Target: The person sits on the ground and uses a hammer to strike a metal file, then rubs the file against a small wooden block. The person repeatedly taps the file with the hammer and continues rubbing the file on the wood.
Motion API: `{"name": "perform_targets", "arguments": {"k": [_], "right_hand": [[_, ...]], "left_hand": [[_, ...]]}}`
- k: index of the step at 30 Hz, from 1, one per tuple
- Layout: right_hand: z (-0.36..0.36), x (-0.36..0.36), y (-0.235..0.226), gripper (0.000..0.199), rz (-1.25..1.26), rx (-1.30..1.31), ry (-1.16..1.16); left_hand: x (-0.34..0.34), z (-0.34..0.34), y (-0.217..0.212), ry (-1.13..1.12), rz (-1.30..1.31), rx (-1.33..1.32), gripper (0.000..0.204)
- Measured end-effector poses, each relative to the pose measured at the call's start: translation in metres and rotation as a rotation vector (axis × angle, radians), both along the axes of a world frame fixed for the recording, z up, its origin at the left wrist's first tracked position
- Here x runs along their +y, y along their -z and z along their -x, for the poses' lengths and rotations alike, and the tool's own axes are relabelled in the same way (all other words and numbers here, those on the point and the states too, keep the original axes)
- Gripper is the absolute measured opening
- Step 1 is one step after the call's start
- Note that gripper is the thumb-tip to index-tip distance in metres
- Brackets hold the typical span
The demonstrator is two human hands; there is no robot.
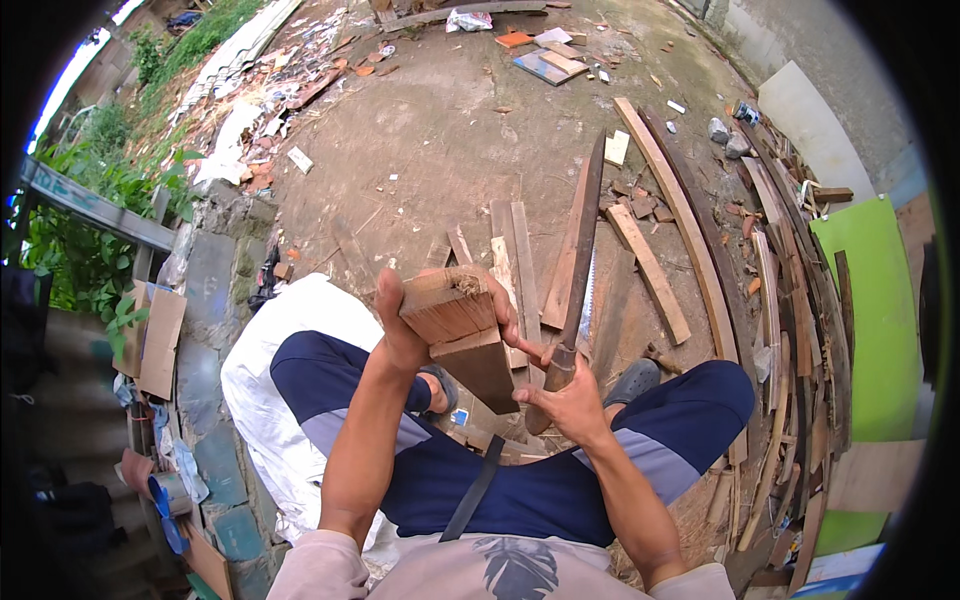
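Note:
My left hand (396,335) grips a wooden block (462,330) above my lap, thumb on its left side and fingers round its right. A step is cut into the block, and its upper end looks rough and splintered. My right hand (572,400) is closed round the wooden handle of a machete (587,235). The long dark blade points up and away, to the right of the block and apart from it. Behind the blade, a toothed saw blade (588,290) shows in part near the ground; its handle is hidden.
Wooden boards (525,265) and a short beam (648,270) lie ahead of my feet. Long planks (690,230) and stacked strips (800,300) run along the right. A white sack (275,360) lies by my left leg, beside a low block wall (212,330). Rubble (260,140) is scattered far left.

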State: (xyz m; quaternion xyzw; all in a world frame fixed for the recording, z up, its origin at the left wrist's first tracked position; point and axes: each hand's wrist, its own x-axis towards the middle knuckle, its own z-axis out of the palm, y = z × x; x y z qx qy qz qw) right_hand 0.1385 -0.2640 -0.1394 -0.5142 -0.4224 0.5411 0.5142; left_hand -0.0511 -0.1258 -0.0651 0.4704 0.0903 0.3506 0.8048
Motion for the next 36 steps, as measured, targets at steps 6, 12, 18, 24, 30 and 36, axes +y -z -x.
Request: {"name": "perform_targets", "arguments": {"k": [6,12,18,24,30,36], "right_hand": [[0.005,0.001,0.007,0.054,0.022,0.069,0.048],[0.006,0.0,0.005,0.051,0.074,0.063,0.309],[0.009,0.001,-0.001,0.052,0.091,-0.073,0.486],[0.012,-0.002,-0.004,0.054,0.162,-0.169,0.519],[0.013,-0.001,0.018,0.052,0.124,-0.261,0.511],[0.001,0.007,0.041,0.046,-0.005,-0.094,0.43]], "left_hand": [[0.016,-0.024,0.001,0.137,0.137,-0.136,0.124],[0.014,-0.05,0.002,-0.352,0.08,0.152,0.109],[-0.006,-0.079,0.055,-0.639,-0.045,0.465,0.074],[-0.001,-0.084,0.071,-0.661,0.0,0.341,0.061],[0.0,-0.083,0.083,-0.746,0.084,0.286,0.062],[-0.008,-0.056,0.087,-0.479,0.08,0.117,0.065]]}}
